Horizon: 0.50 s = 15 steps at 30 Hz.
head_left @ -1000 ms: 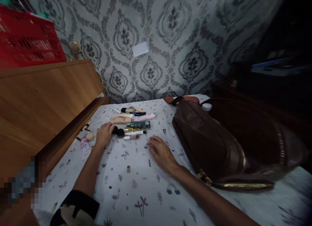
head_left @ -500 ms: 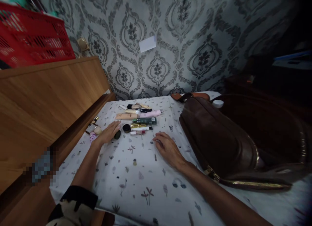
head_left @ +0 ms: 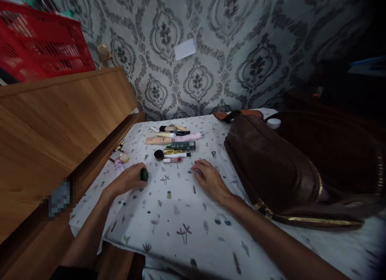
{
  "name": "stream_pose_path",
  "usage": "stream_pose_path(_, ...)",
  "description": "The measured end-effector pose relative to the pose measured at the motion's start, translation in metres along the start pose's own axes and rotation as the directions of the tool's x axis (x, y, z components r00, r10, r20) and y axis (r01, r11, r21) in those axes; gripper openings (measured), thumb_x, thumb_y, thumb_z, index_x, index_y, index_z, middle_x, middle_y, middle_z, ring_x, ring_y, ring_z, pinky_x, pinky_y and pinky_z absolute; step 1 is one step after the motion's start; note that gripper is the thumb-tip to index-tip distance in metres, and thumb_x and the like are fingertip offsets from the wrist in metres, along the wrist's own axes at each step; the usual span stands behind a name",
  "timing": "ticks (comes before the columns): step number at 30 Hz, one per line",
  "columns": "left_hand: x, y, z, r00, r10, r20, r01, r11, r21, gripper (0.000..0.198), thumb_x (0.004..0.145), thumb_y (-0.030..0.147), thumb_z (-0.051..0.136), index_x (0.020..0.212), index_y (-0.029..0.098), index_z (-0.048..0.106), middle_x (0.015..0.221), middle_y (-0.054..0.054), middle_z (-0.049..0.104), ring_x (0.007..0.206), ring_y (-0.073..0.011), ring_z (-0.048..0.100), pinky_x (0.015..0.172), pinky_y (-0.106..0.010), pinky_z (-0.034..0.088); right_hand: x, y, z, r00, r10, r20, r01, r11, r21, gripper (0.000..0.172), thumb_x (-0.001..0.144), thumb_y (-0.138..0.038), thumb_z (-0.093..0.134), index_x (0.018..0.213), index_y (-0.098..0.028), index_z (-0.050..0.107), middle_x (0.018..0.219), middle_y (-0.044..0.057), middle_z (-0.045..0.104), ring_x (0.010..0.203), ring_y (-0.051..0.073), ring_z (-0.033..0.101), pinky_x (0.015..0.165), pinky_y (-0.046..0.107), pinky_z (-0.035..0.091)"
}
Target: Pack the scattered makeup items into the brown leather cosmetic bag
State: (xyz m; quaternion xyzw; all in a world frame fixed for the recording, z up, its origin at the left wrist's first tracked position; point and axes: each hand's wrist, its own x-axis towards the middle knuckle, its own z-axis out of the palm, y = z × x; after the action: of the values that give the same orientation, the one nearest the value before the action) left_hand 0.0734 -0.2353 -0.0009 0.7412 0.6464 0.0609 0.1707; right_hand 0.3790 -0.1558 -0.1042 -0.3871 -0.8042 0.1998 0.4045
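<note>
My left hand (head_left: 130, 178) is closed around a small dark green round jar (head_left: 144, 175), held on its side at the left of the patterned white cloth (head_left: 177, 203). My right hand (head_left: 209, 180) rests on the cloth with fingers loosely bent and the thumb apart; I see nothing in it. Beyond the hands lies a group of cosmetics: a black-lidded jar (head_left: 159, 155), a dark green tube (head_left: 182, 145), a peach tube (head_left: 158, 140), a pink tube (head_left: 189, 136), a gold tube (head_left: 173, 151), a white pen-like stick (head_left: 177, 155) and a lip gloss tube (head_left: 172, 160).
A large brown leather bag (head_left: 265, 163) with an unzipped gold zipper fills the right side, a white round lid (head_left: 274, 123) near it. More small cosmetics, including a purple item (head_left: 119, 165), lie at the left edge. A wooden panel (head_left: 75, 107) and red basket (head_left: 45, 42) stand left.
My left hand has gripped the dark green jar, tipped it up off the cloth and drawn it slightly toward me. The right hand has stayed in nearly the same place.
</note>
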Motion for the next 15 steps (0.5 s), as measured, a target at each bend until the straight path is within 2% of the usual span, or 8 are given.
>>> stream_pose_path(4,0.014,0.033,0.015,0.993,0.107,0.042,-0.104,0.992,-0.070,0.033,0.082,0.037,0.068,0.110,0.023,0.057,0.104,-0.002,0.064,0.095,-0.0233,0.059,0.082,-0.032,0.046,0.000,0.002,0.001,1.000,-0.010,0.000,0.010,1.000,0.011,0.022,0.084,-0.010,0.050,0.092,-0.018,0.068,0.104,0.010,0.067,0.103,0.023,0.064,0.093,0.037,0.051)
stream_pose_path(8,0.038,0.071,0.040,0.958,0.285,0.021,-0.279,0.949,-0.149,0.041,0.083,0.040,0.072,0.116,0.022,0.055,0.120,-0.006,0.062,0.113,-0.0271,0.057,0.096,-0.036,0.044,0.001,0.001,0.001,1.000,-0.020,-0.005,0.020,0.999,0.044,0.019,0.087,-0.013,0.051,0.093,-0.018,0.068,0.101,0.010,0.067,0.101,0.023,0.064,0.092,0.036,0.051)
stream_pose_path(11,0.059,0.094,0.058,0.927,0.371,-0.049,-0.374,0.908,-0.189,0.044,0.082,0.042,0.073,0.117,0.023,0.053,0.119,-0.006,0.063,0.110,-0.0275,0.060,0.092,-0.036,0.047,0.002,-0.005,-0.004,1.000,0.005,0.008,-0.006,0.996,0.094,0.021,0.096,-0.023,0.046,0.095,-0.017,0.066,0.096,0.010,0.068,0.094,0.022,0.064,0.087,0.035,0.051)
stream_pose_path(15,0.079,0.112,0.077,0.920,0.336,-0.201,-0.376,0.902,-0.214,0.039,0.082,0.034,0.070,0.115,0.023,0.050,0.110,-0.005,0.065,0.100,-0.0259,0.063,0.084,-0.036,0.050,0.003,-0.015,-0.015,0.992,0.113,0.053,-0.121,0.975,0.186,0.032,0.102,-0.036,0.038,0.104,-0.017,0.064,0.096,0.009,0.072,0.091,0.021,0.066,0.085,0.034,0.050)
